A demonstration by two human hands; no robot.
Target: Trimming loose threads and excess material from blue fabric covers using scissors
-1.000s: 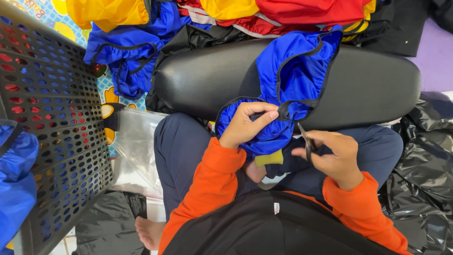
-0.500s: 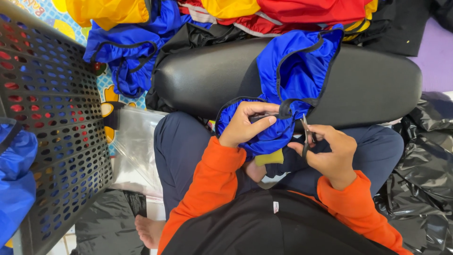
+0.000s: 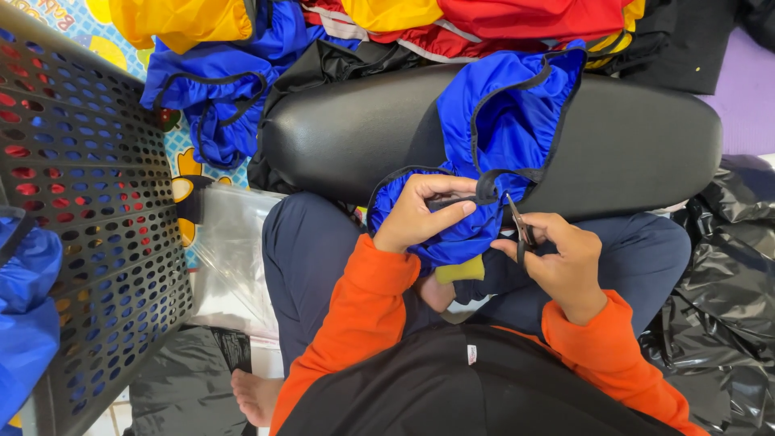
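Black padded vinyl seat [image 3: 347, 129] across upper centre, blue elastic-edged fabric cover [image 3: 504, 121] draped over. Left hand [image 3: 416, 211] pinching cover's black hem at centre; right hand [image 3: 565, 260] clamped around small dark scissors [image 3: 519, 228], blades at hem.

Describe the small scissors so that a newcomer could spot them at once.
Start at the long black seat across the person's lap, with a blue cover draped over it. At the cover's near edge, the right hand holds the scissors: slim, dark, the only metal tool among cloth.
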